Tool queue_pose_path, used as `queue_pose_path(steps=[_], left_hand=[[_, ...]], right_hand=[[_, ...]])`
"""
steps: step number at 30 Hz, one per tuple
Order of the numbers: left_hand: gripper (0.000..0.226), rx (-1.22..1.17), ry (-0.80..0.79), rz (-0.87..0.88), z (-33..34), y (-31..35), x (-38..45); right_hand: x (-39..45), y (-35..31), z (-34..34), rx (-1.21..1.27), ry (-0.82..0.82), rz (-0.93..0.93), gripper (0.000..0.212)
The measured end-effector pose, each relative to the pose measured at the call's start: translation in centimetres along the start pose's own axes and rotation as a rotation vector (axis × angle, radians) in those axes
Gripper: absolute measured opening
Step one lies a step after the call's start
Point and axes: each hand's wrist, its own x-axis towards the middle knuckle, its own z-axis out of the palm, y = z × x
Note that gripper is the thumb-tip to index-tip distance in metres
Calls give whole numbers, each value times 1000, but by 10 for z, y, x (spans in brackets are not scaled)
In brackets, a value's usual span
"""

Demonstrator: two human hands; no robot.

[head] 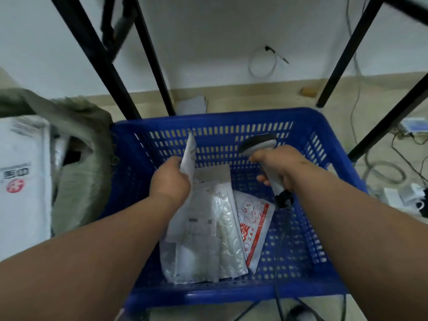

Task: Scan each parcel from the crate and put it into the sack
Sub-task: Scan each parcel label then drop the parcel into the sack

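Note:
A blue slotted crate (301, 121) fills the middle of the view. My left hand (170, 180) grips a thin white parcel (188, 156), held upright on its edge over the crate. My right hand (278, 166) grips a grey handheld scanner (260, 141), its head turned toward that parcel. In the crate lie a clear bubble-wrap parcel with a printed label (203, 237) and a white and red bag with a cartoon print (253, 224). The grey-green woven sack (78, 172) stands open to the left of the crate.
A white box with red and black print (20, 181) sits at the far left. Black metal table legs (148, 54) rise behind the crate. Cables and white plugs (398, 188) lie on the floor at the right. The scanner's cable (279, 295) trails over the crate's near rim.

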Motion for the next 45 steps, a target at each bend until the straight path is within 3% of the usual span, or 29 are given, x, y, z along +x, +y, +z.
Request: queue_pose_path(steps=[3,12,18,27,34,38,45], left_hand=[[14,-113,50,34,-41,19,-20],[25,-644,122,-94,-138,45,-83],[24,-795,178,-136,-163,35,-102],[19,-966,174,-175,-183,25,-95],[20,-941,155,-142,-194,9,-81],[20,-896,151,-129,-202,-1,-77],[26,-852,158,-111,-211,-10,-76]], right_hand=[[-41,-18,-12,55,42,-82,31],[-160,-27,-32,223,34,-265,15],[-198,-35,-25,228,-19,-389,11],[-205,-37,-19,119,-44,-433,15],[-207,-46,-15,-185,-45,-606,5],[-211,-45,-7,-406,-83,-771,20],[-215,-43,0,-662,-54,-947,21]])
